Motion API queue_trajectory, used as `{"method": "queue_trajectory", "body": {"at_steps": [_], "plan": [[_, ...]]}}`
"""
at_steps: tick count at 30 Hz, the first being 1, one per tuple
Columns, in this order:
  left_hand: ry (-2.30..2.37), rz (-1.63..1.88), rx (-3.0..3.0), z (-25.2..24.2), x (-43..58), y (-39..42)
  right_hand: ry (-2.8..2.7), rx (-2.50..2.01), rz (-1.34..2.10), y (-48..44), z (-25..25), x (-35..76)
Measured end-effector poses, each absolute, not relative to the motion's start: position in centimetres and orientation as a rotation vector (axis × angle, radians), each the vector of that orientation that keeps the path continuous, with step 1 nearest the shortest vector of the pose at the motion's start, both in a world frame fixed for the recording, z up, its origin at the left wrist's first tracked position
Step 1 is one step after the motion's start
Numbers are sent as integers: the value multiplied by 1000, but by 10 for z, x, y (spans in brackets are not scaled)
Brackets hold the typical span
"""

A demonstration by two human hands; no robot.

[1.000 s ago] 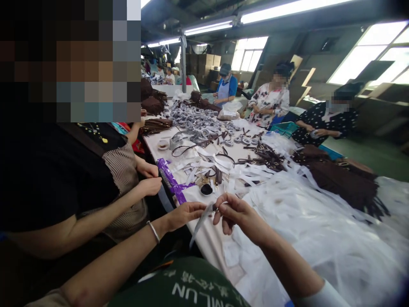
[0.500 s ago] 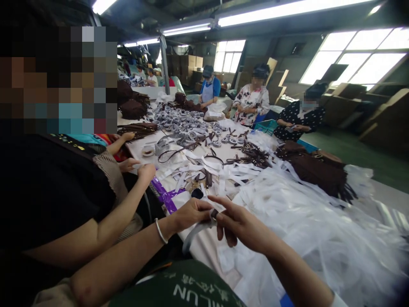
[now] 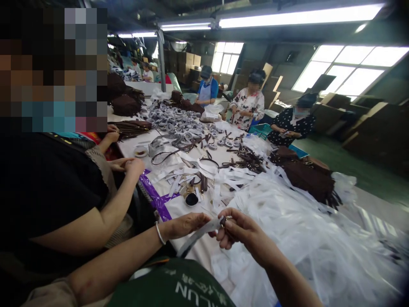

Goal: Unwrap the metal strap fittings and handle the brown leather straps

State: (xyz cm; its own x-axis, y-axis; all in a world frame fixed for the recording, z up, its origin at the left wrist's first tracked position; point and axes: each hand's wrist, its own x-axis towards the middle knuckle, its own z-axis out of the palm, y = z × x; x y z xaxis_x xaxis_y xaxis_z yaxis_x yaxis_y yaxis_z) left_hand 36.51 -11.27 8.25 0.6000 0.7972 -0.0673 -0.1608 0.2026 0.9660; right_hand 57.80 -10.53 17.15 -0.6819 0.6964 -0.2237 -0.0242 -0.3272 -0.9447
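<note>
A strap [image 3: 204, 230] in pale, translucent wrapping runs slantwise between my two hands, its lower part trailing down toward my dark green apron. My left hand [image 3: 187, 225], with a silvery bangle at the wrist, has its fingers around the wrapped length; some fingertips are hidden behind it. The strap's dark brown end, with a small metal fitting [image 3: 223, 221], is pinched between the thumb and fingers of my right hand [image 3: 241, 230]. Just beyond my hands on the table stands a small round pot of dark contents [image 3: 192, 199].
White strips [image 3: 182, 175] and brown straps [image 3: 246, 160] litter the table, with grey wrapped coils [image 3: 179, 117] behind. Clear plastic bags [image 3: 287, 226] heap up at right, near brown bags [image 3: 303, 177]. A co-worker's arm [image 3: 118, 200] is close on my left; several people work across the table.
My right hand has gone from an outstretched forefinger to a pinch on the strap's end. My left fingers have slid back from that end, baring more wrapped strap. The view has shifted slightly.
</note>
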Motion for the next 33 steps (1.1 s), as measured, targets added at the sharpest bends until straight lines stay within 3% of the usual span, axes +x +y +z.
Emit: {"method": "queue_trajectory", "body": {"at_steps": [4, 13, 18, 23, 27, 33], "plan": [[658, 670, 983, 66, 356, -115, -1462, -830, 2024, -104, 178, 584], [669, 672, 1207, 103, 370, -100, -1699, -917, 2011, -106, 160, 577], [801, 824, 1449, 119, 365, -101, -1508, -905, 2063, -108, 148, 583], [788, 631, 1689, 142, 363, -94, -1541, -840, 2226, -112, 129, 575], [615, 573, 1497, 138, 363, -89, -1326, -771, 2277, -124, 117, 562], [691, 916, 1269, 102, 368, -106, -862, -713, 1902, -125, 143, 541]]}}
